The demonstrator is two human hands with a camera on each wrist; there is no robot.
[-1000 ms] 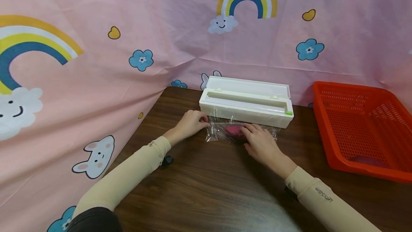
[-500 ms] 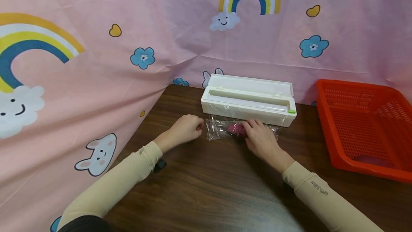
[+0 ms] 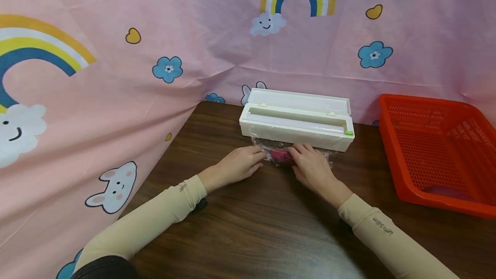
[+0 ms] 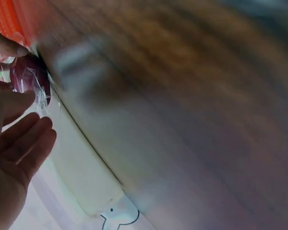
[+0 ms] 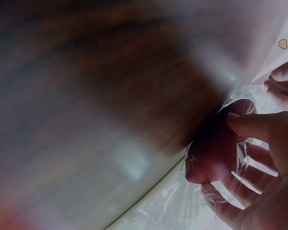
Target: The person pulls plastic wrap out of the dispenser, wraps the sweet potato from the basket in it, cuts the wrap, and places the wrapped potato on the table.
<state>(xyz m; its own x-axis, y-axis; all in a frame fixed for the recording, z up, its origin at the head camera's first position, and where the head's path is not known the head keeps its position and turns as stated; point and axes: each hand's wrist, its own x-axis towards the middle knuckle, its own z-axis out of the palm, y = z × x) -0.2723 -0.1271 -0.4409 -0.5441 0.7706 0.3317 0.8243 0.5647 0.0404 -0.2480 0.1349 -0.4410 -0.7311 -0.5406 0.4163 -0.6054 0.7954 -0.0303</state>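
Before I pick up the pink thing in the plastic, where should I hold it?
I'd hold the pink thing by its left end, coming from the left, because the right hand covers its other end. Its sides look rounded and crinkly film lies around it, so pinch gently, thumb on the near side and fingers behind.

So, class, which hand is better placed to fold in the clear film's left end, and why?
Probably the left hand: it is right at that end of the clear film. The right hand grips the purplish-red object farther right, so it looks better suited to steadying.
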